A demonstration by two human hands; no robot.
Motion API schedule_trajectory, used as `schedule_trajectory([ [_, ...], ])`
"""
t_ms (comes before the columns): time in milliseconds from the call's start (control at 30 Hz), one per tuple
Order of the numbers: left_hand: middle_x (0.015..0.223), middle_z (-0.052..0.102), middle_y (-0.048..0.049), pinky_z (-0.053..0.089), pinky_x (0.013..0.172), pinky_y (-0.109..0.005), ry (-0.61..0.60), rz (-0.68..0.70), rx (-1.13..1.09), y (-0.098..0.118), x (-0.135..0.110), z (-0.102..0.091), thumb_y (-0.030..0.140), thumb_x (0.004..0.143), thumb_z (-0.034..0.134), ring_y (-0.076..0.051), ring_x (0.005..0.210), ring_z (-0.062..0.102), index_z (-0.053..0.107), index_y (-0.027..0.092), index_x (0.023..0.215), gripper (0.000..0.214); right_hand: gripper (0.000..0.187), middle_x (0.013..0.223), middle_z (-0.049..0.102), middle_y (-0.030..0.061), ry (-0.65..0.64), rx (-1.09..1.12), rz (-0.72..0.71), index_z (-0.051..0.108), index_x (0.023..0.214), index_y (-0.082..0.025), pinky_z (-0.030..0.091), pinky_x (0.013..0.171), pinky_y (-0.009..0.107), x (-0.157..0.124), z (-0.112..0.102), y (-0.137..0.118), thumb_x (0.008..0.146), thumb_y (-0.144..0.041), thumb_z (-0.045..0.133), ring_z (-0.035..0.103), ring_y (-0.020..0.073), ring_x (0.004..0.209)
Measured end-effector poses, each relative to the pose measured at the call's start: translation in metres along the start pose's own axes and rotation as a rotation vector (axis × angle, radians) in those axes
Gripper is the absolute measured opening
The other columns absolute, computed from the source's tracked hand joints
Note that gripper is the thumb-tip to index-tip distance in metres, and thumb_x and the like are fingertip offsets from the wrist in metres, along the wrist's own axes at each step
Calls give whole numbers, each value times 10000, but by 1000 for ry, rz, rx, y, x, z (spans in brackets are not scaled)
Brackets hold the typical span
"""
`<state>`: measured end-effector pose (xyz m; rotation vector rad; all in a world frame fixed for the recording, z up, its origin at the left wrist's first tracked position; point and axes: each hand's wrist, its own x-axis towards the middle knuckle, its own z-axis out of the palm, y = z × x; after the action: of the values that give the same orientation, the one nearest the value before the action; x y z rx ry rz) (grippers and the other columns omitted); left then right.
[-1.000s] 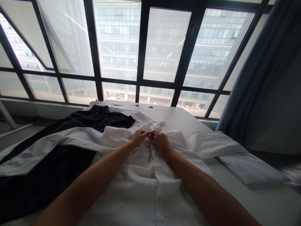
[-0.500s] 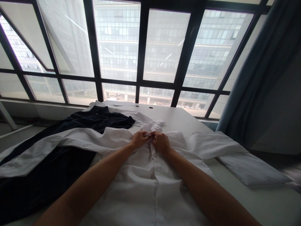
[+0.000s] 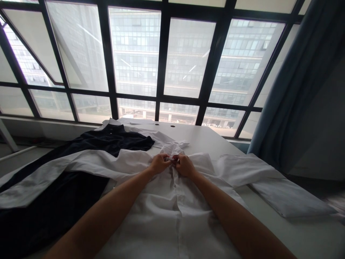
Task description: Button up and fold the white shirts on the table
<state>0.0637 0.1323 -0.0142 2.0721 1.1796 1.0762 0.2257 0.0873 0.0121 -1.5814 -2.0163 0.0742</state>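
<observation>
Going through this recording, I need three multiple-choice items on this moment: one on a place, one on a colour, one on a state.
1. Where does the navy garment lie relative to the white shirt?
A) To its left, under its sleeve
B) To its right
C) Hanging in the window

2. What colour is the curtain?
A) Red
B) Yellow
C) Blue-grey

3. How are the left hand and right hand placed?
A) Far apart
B) Close together at the shirt's front
C) Both on the navy garment

1: A, the white sleeve crosses the dark cloth at left.
2: C, the drape at right shows blue-grey.
3: B, both hands meet at the shirt's front.
</observation>
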Motion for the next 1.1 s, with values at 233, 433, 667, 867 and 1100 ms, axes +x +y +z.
schedule_trajectory([
  [233, 569, 542, 49, 344, 560, -225, -8, -12, -7, 0, 0, 1, 439, 686, 674, -122, 573, 496, 743, 140, 843, 345, 250, 1038, 728, 43, 1, -36, -34, 710, 985, -210, 459, 802, 229, -1, 0, 2, 792, -130, 573, 659, 185, 958],
  [433, 733, 677, 0, 434, 654, -242, 54, 75, 20, 3, -2, 1, 316, 712, 693, -152, 683, 595, 737, 156, 872, 230, 253, 1046, 717, 27, 12, -124, -48, 711, 973, -236, 443, 750, 234, -4, -6, -2, 801, -152, 546, 662, 178, 902],
  [667, 944, 705, -41, 498, 768, -265, 134, 228, 3, 7, -6, -2, 198, 765, 686, -168, 842, 645, 725, 199, 914, 154, 173, 996, 717, 26, 54, -111, -46, 691, 925, -229, 422, 726, 228, -5, -8, -5, 809, -205, 565, 651, 177, 878],
  [867, 912, 698, -43, 500, 759, -263, 102, 280, 48, 6, -6, -6, 204, 812, 648, -162, 805, 639, 733, 195, 912, 131, 188, 977, 699, 27, 84, -101, -59, 672, 978, -218, 426, 732, 222, -7, -4, -3, 845, -218, 540, 643, 160, 844],
  [1100, 912, 685, -38, 482, 764, -261, 45, 330, 170, 6, -4, -10, 187, 828, 592, -161, 799, 633, 721, 198, 932, 166, 198, 1049, 687, 32, 65, -146, -73, 671, 1010, -232, 415, 720, 224, -8, -4, -2, 885, -254, 519, 647, 163, 878],
])
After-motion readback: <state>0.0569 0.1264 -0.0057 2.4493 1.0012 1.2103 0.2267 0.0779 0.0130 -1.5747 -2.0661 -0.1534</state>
